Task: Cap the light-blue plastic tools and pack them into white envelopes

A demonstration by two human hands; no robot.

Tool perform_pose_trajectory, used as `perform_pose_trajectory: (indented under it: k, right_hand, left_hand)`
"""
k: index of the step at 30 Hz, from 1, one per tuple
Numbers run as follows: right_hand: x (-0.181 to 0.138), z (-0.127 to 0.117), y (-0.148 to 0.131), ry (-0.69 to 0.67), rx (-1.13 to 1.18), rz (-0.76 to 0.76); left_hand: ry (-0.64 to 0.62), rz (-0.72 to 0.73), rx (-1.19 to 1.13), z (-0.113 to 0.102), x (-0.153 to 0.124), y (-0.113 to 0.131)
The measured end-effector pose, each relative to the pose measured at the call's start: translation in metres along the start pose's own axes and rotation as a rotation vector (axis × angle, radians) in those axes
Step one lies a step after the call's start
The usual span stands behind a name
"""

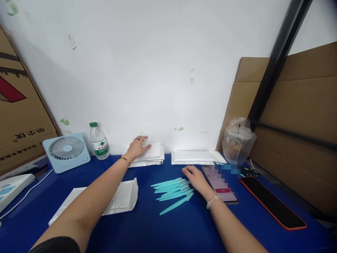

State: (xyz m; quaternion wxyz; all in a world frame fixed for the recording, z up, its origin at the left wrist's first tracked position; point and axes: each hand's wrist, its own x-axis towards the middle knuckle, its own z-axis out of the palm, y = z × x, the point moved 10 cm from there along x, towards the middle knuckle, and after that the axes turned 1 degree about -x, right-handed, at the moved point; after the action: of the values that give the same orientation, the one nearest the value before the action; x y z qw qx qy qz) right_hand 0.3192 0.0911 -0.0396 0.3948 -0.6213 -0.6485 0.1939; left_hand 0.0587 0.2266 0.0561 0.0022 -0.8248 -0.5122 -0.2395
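Note:
My left hand (138,148) lies on a stack of white padded envelopes (155,151) against the wall, thumb and fingers apart. It is on top of the stack rather than wrapped around it. On the blue table, my right hand (194,177) rests with its fingers curled in, and nothing shows in them. It is between the phone and several slim teal knife-shaped plastic sticks (171,189), which lie in a loose row. Under my left forearm, a white padded envelope (122,196) lies flat, partly hidden. A second envelope pile (193,157) lies at the back right.
A blue fan (67,151) and a water bottle (99,142) stand at the back left. To the right are a lit phone (223,191), a dark phone with an orange edge (273,202) and a bagged drink cup (237,142). Cardboard (302,123) borders the right side.

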Motion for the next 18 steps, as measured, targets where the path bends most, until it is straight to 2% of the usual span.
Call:
perform_pose_trajectory:
  k: [3,4,5,7,9,11,13,14,16,18]
  right_hand:
    - [-0.004,0.007,-0.010,-0.108,0.002,-0.063]
    - [-0.005,0.009,-0.014,-0.139,-0.007,-0.089]
    - [-0.007,0.010,-0.018,-0.163,-0.016,-0.110]
    - [-0.009,0.010,-0.021,-0.189,-0.022,-0.129]
    - [-0.009,0.007,-0.019,-0.189,-0.016,-0.119]
    - [-0.010,0.005,-0.017,-0.202,-0.020,-0.107]
    - [-0.011,0.007,-0.016,-0.237,-0.037,-0.105]
    - [-0.011,0.007,-0.016,-0.254,-0.045,-0.109]
    - [-0.013,0.010,-0.019,-0.283,-0.049,-0.120]
    - [-0.016,0.013,-0.021,-0.316,-0.029,-0.121]
  left_hand:
    - [-0.283,0.149,0.055,0.034,-0.028,0.013]
    - [-0.338,0.164,0.075,0.039,-0.035,0.013]
    - [-0.347,0.157,0.087,0.038,-0.041,0.014]
    - [-0.269,0.118,0.082,0.026,-0.047,0.019]
    - [-0.217,0.132,0.020,0.017,-0.056,0.038]
    - [-0.304,0.205,-0.102,0.026,-0.073,0.070]
    - [-0.438,0.228,-0.199,0.046,-0.093,0.097]
    - [-0.450,0.245,-0.206,0.053,-0.101,0.108]
    - [-0.440,0.252,-0.196,0.063,-0.111,0.121]
    - [-0.466,0.214,-0.193,0.073,-0.116,0.122]
